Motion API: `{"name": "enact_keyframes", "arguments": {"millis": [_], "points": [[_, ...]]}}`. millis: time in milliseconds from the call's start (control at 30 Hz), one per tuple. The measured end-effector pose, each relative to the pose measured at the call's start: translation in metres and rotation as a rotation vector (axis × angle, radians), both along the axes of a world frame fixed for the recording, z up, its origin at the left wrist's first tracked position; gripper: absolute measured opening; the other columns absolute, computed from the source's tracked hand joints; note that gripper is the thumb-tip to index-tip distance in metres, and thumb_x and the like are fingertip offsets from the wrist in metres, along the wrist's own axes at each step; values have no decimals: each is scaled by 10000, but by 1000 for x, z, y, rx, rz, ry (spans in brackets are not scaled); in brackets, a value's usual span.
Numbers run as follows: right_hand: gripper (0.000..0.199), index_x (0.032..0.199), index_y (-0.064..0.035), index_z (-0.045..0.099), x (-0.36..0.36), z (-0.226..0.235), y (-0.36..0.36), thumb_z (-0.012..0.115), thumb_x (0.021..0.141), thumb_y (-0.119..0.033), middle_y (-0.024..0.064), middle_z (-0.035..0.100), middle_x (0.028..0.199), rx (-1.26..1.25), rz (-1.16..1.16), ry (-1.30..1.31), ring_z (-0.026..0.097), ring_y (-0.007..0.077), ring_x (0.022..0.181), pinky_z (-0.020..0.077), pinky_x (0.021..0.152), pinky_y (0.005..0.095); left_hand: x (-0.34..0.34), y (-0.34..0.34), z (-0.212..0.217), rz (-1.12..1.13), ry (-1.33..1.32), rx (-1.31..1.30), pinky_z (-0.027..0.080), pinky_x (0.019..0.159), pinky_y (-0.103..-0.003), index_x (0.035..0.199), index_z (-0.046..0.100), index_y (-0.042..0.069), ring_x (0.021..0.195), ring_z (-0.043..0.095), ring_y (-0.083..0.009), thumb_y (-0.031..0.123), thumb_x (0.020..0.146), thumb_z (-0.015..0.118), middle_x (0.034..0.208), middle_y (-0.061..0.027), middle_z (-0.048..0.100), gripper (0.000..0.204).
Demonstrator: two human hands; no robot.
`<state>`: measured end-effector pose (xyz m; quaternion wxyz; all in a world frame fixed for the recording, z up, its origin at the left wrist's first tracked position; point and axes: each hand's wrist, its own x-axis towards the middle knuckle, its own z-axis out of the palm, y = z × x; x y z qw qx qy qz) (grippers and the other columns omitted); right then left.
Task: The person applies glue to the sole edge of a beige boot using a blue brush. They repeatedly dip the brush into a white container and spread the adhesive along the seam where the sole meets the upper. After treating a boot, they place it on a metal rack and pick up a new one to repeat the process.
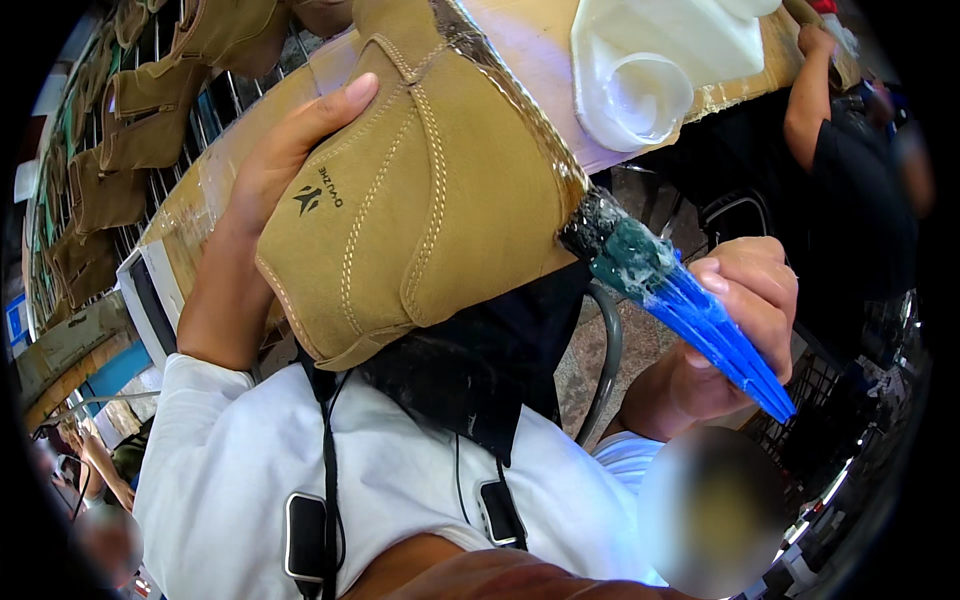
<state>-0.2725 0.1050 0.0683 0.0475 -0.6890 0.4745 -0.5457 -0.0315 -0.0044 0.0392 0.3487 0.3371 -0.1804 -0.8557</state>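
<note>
My left hand point(305, 135) is wrapped round a tan leather boot upper point(485, 190) with pale stitching and a small dark print. The thumb lies on its outer face, and the other fingers are hidden behind it. In my right hand point(745, 305) is a blue-handled brush point(715, 340), its handle gripped by closed fingers. Whitish glue coats the brush near its dark bristles, which touch the upper's bottom edge. Along that edge runs a dark, wet-looking strip. Beyond the upper stands a white plastic container point(700, 45) with a round cup point(635, 100) at its near corner.
On the left, several similar tan uppers point(150, 120) hang on a metal rack. A glue-stained worktable point(545, 50) spans the far side. At the right another person point(845, 160) in dark clothing stands by the table. A curved metal chair frame point(607, 360) is below the brush.
</note>
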Motion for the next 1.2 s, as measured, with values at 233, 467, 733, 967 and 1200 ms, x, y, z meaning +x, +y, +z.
{"name": "enact_keyframes", "arguments": {"millis": [233,467,733,967,1200], "points": [[190,812,-71,666,6,17,-8,690,638,-143,81,613,775,-48,-19,44,559,194,660,450,560,268,-5,9,13,105,60,86,512,858,-379,1263,445,-5,1018,599,-266,252,926,447,1183,-176,556,423],[192,900,-57,609,3,27,-19,627,742,-163,141,578,856,-144,76,179,515,212,673,399,550,268,-4,15,7,58,102,103,509,863,-400,1287,422,1,1028,593,-280,269,918,443,1198,-178,545,456],[188,828,-100,678,5,30,-24,670,648,-151,85,613,821,-145,93,-20,573,200,724,451,633,276,-2,21,-25,-87,208,121,508,865,-400,1290,418,0,1031,591,-281,272,905,458,1201,-179,543,472],[246,887,-14,666,-3,13,-43,615,766,-221,151,632,857,-155,311,-133,600,229,771,452,699,300,4,34,-43,-152,258,129,508,866,-400,1292,415,-1,1034,590,-281,274,895,471,1205,-180,541,487],[229,967,27,653,-14,-11,-36,626,754,-50,171,622,922,214,294,-459,604,219,823,465,744,284,19,43,-42,-176,264,129,507,868,-400,1295,412,-2,1037,588,-281,277,884,485,1208,-181,539,502]]}}
